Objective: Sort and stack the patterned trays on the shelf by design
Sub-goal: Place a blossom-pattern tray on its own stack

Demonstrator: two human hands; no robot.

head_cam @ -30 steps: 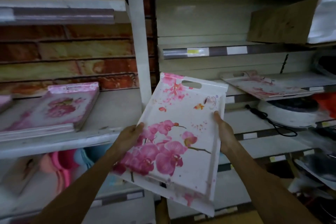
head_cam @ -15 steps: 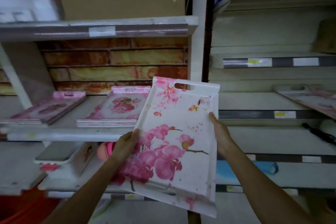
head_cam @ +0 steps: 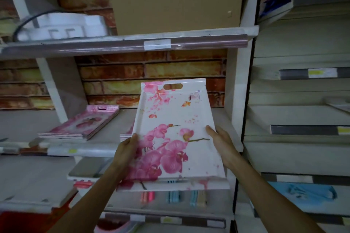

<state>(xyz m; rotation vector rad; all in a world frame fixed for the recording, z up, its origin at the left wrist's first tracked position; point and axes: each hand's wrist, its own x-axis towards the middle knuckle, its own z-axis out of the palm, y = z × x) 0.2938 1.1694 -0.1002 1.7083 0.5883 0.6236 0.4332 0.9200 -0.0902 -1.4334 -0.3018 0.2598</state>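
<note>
I hold a white tray with pink orchids (head_cam: 176, 119) in both hands, its handle slot pointing away from me, over the middle shelf (head_cam: 83, 150). My left hand (head_cam: 126, 149) grips its left edge and my right hand (head_cam: 220, 142) grips its right edge. On the shelf to the left lies a stack of pink rose-patterned trays (head_cam: 83, 126). A second stack (head_cam: 126, 134) shows only its left corner behind the held tray; the rest is hidden.
A cardboard box (head_cam: 176, 0) and white foam packing (head_cam: 62, 26) sit on the upper shelf. A white upright post (head_cam: 244, 81) separates this bay from the right-hand shelves. Colourful items (head_cam: 174, 196) lie on the lower shelf, and a blue item (head_cam: 303, 195) at lower right.
The view has swung left, so the held tray now faces the left bay. The tray has turned more square to the shelf, covering most of the second stack.
</note>
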